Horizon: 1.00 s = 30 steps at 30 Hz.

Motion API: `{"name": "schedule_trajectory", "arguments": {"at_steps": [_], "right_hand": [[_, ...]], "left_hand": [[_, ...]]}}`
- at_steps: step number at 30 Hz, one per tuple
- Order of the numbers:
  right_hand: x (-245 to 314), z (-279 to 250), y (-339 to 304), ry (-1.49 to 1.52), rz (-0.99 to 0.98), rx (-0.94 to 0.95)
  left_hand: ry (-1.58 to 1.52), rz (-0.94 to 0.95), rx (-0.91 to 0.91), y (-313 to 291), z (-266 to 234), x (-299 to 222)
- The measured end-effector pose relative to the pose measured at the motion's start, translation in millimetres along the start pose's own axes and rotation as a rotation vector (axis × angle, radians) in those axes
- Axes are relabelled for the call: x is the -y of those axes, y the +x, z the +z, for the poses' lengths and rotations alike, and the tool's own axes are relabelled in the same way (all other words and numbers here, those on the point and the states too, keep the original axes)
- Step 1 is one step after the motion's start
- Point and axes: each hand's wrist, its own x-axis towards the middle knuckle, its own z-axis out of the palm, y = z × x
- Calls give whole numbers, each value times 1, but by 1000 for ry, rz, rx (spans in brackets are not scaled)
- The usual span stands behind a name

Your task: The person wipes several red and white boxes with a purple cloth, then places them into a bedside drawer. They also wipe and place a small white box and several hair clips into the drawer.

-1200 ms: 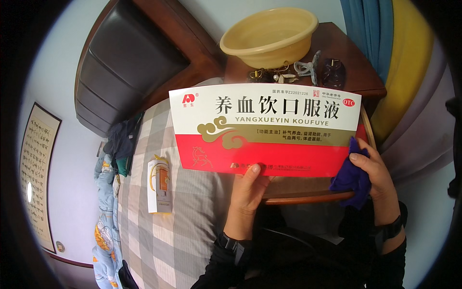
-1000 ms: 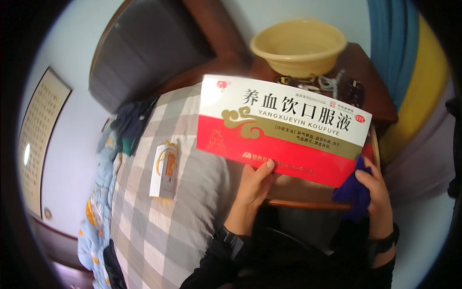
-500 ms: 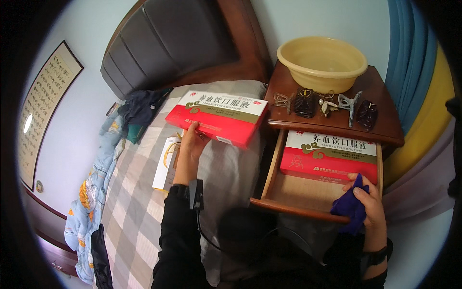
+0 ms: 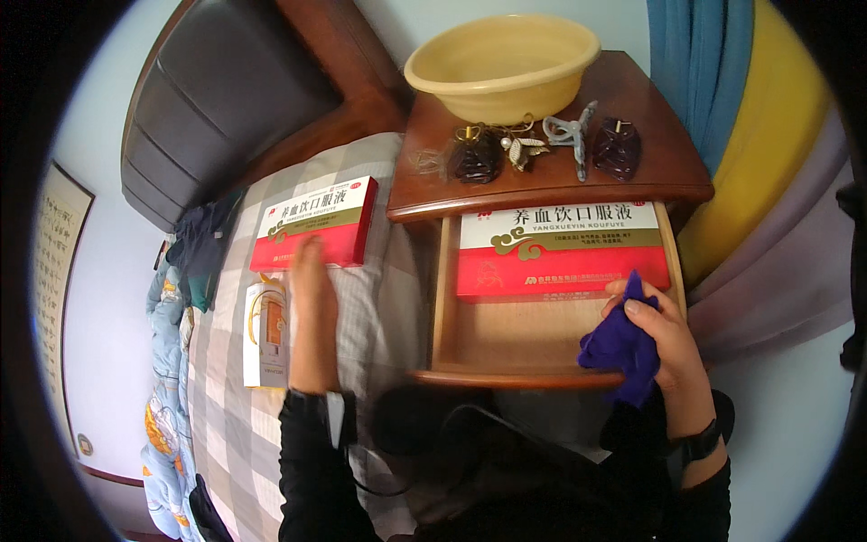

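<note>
Well, biggest before me is the bed (image 4: 226, 434) under its grey-and-white checked cloth, with a padded black headboard (image 4: 226, 99) framed in brown wood at its far edge. By the bed's right edge stands a glossy reddish-brown wooden counter (image 4: 668, 172), its pale-bottomed drawer (image 4: 524, 334) pulled out below the front edge. A round cream-yellow basin (image 4: 506, 104) sits toward the counter's back edge.

A long flat red, white and gold cardboard box (image 4: 560, 257) lies across the drawer's back, and a matching red-and-white box (image 4: 316, 221) lies on the bed, toward the headboard edge. Just on my side of that one's left corner is a slim white carton (image 4: 257, 334) with yellow and orange printing.

My left hand (image 4: 312, 280) is a blur over the bed box's near edge; I can't tell whether it touches or grips. My right hand (image 4: 664, 330), at the drawer's right edge, clutches a crumpled purple cloth (image 4: 623, 343).

Smallest, along the counter's front edge: two dark hair clips (image 4: 476, 155), a pale blue bow-shaped clip (image 4: 571, 137) and a silvery leaf-shaped ornament (image 4: 521, 152).
</note>
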Motion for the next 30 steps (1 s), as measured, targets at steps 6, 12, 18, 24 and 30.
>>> {"name": "schedule_trajectory", "arguments": {"at_steps": [6,12,18,24,30], "right_hand": [[3,-3,-3,125,-8,-96],[4,-7,-3,161,-14,-101],[1,-7,-4,132,-12,-141],[1,-8,-2,120,13,-117],[0,-7,0,108,12,-103]], "left_hand": [[-432,-1031,347,-134,121,24],[-529,-1112,129,-131,157,40],[-550,-1090,87,-132,152,38],[-554,-1107,102,-124,145,52],[-566,-986,194,-129,138,38]]}}
